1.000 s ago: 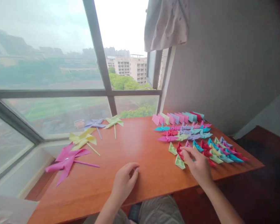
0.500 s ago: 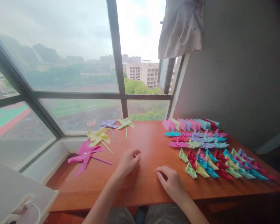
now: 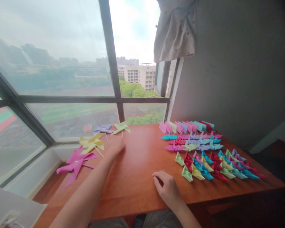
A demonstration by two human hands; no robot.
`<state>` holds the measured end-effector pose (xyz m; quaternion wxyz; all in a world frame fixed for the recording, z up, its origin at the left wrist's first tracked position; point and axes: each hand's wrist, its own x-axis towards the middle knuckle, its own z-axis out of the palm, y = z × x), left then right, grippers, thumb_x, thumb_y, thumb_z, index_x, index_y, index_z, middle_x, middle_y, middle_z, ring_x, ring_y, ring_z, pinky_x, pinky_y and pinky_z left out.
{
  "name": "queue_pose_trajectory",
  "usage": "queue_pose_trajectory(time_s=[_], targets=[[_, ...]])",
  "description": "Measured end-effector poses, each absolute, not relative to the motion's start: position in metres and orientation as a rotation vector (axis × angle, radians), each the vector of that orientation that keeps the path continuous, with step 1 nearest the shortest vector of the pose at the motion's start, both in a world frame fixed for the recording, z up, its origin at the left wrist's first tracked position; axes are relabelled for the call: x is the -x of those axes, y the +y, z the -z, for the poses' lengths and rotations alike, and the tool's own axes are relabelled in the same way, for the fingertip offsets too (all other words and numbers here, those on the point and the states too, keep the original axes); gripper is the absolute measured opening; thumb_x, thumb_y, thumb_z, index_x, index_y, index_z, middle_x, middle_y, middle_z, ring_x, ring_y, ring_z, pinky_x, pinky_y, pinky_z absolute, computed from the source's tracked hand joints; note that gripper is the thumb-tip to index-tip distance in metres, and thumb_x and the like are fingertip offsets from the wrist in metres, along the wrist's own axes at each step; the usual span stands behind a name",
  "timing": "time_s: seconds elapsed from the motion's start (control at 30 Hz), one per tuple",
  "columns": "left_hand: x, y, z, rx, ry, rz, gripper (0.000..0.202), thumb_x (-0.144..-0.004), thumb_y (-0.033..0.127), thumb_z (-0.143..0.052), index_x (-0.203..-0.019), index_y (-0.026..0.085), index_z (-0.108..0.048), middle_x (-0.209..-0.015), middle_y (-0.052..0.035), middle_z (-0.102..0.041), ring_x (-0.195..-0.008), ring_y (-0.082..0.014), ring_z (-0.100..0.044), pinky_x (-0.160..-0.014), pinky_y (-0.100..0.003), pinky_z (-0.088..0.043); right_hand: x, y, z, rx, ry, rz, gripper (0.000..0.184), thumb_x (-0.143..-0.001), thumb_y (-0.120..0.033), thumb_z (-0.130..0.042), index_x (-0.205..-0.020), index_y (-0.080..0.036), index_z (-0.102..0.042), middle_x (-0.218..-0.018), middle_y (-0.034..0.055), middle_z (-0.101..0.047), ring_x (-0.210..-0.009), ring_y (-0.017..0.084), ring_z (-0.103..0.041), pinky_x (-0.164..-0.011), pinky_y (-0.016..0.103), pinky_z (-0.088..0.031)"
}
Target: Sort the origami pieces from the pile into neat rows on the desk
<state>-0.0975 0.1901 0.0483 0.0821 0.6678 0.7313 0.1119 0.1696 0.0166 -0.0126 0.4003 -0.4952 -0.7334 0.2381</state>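
My left hand point(image 3: 116, 145) reaches far forward over the wooden table point(image 3: 135, 186), its back toward me, at the stick end of a green paper pinwheel point(image 3: 120, 127). Its fingers are blurred and hidden. A purple pinwheel point(image 3: 103, 129) and a yellow pinwheel point(image 3: 91, 142) lie just left of it. My right hand point(image 3: 166, 188) rests near the table's front edge with its fingers curled under, and I see nothing in it. It lies just left of rows of small folded paper boats point(image 3: 204, 166) in several colours.
A large pink pinwheel point(image 3: 74, 161) lies at the table's left edge. Behind the boats are rows of folded paper shapes point(image 3: 192, 141) and upright folded cards point(image 3: 185, 126). A small clear box point(image 3: 87, 128) sits by the window. A white device point(image 3: 9, 215) with a cable is at bottom left.
My left hand has stretched forward from mid-table toward the green pinwheel. My right hand drew back from the boats to the front edge and stays there. The view shifted slightly.
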Motion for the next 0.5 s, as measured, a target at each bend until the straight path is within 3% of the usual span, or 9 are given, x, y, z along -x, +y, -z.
queue_pose_trajectory(time_s=[0.23,0.5], targets=[[0.078,0.172,-0.04,-2.056,2.177,-0.178,0.032,-0.094,0.033,-0.059,-0.12,0.015,-0.058,-0.119,-0.0086,-0.062,-0.1,-0.0214,-0.064,-0.085,-0.042,-0.055,-0.17,0.016,0.008,1.259,-1.805,-0.662,0.022,-0.089,-0.02,-0.047,-0.091,-0.021,-0.07,-0.087,0.0053,-0.071,-0.082,0.019,-0.066,-0.076,0.028,-0.049],[0.056,0.132,-0.042,-2.18,2.066,-0.381,0.022,-0.091,0.028,-0.051,-0.079,0.017,-0.065,-0.077,-0.0067,-0.07,-0.075,-0.0213,-0.066,-0.066,-0.028,-0.04,-0.173,0.021,0.004,1.312,-1.674,-0.864,0.023,-0.089,-0.031,-0.051,-0.091,-0.019,-0.072,-0.086,0.0064,-0.072,-0.077,0.02,-0.067,-0.072,0.03,-0.051]])
